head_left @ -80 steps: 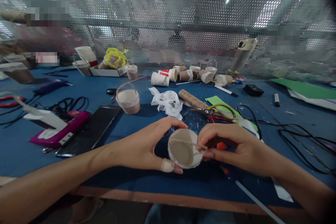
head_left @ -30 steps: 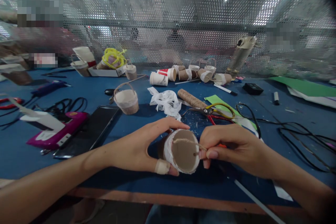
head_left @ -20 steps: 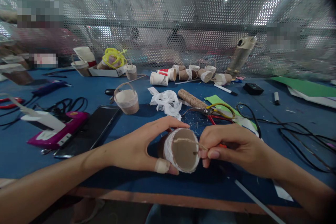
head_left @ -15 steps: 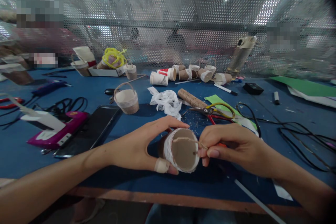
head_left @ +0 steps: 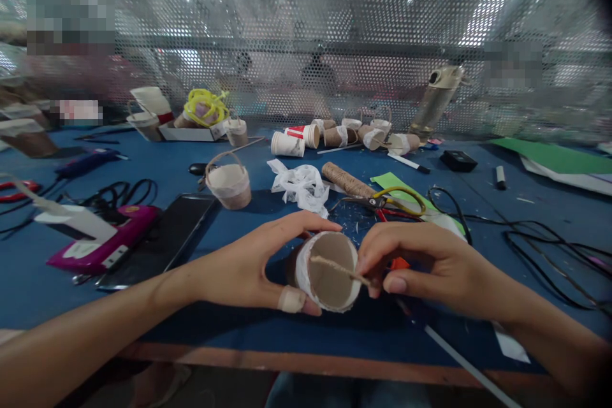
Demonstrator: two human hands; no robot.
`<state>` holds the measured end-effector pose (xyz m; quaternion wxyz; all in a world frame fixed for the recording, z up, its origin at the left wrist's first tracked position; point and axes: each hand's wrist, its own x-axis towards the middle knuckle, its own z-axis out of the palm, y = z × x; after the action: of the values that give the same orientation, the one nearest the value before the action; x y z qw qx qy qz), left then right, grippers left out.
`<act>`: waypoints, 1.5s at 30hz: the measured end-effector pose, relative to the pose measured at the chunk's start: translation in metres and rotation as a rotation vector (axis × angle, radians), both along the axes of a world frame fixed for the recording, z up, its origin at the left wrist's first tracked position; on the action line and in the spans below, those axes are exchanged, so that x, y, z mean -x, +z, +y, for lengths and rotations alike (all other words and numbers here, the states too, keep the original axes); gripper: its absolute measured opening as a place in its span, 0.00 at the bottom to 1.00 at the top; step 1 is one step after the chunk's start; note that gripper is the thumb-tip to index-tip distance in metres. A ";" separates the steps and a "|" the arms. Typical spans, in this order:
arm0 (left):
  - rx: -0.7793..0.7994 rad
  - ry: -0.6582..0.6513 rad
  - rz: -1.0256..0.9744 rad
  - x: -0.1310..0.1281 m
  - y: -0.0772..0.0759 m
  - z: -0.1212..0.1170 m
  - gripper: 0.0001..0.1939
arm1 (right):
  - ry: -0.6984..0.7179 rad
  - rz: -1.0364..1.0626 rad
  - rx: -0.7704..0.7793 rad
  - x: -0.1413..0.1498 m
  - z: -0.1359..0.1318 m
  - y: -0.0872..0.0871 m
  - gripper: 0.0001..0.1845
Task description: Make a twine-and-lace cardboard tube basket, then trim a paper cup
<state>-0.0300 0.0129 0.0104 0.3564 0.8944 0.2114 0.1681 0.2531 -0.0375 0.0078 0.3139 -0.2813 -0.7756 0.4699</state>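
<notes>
Brown, white-trimmed paper cup (head_left: 329, 287) gripped by left hand (head_left: 262, 261) at view's six o'clock. Tan twine strand (head_left: 335, 266) just released by right hand (head_left: 425, 261) at cup's three o'clock (fingers, thumb parted; strand perhaps self-holding).

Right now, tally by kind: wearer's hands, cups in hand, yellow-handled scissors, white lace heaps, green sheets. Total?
Hands: 2 (left hand, right hand)
Held cup: 1
Yellow-handled scissors: 1
White lace heap: 1
Green sheets: 2 (light green sheet, dark green sheet)
Total: 7
</notes>
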 end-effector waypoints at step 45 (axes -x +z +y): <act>0.027 -0.145 -0.180 -0.002 -0.003 0.010 0.04 | -0.038 -0.199 -0.108 -0.001 -0.002 -0.011 0.05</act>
<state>-0.0281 0.0225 0.0076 0.3973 0.8838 0.1155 0.2185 0.2538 -0.0396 -0.0032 0.2589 -0.3238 -0.8217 0.3909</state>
